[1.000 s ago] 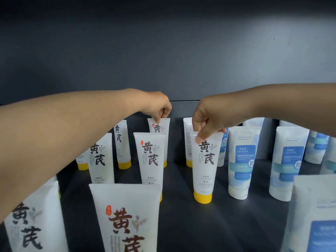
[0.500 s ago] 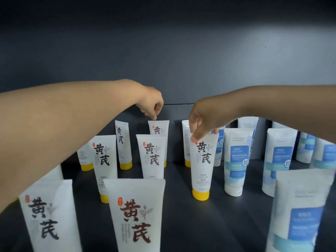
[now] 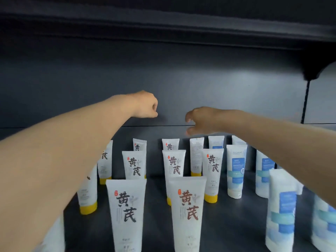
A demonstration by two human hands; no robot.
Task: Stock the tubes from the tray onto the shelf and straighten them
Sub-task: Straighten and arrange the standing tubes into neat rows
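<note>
Several white tubes with yellow caps (image 3: 212,171) stand upright on the dark shelf (image 3: 236,215), cap down, in rows on the left and middle. Two of them, one (image 3: 127,213) and another (image 3: 187,213), stand nearest me. White tubes with blue labels (image 3: 235,170) stand on the right. My left hand (image 3: 145,104) hovers above the back row with its fingers curled in and nothing in it. My right hand (image 3: 201,120) hangs above the back tubes, fingers loosely apart, touching none of them. The tray is out of view.
The shelf's dark back wall (image 3: 200,79) rises behind the tubes, and the underside of the shelf above (image 3: 163,24) runs across the top. A black bracket and rod (image 3: 307,91) stand at the right. A bare strip of shelf floor (image 3: 156,211) lies between the two nearest tubes.
My left hand let go of the back tube and rose. My right hand released the yellow-capped tube and lifted above the rows. The view has shifted upward.
</note>
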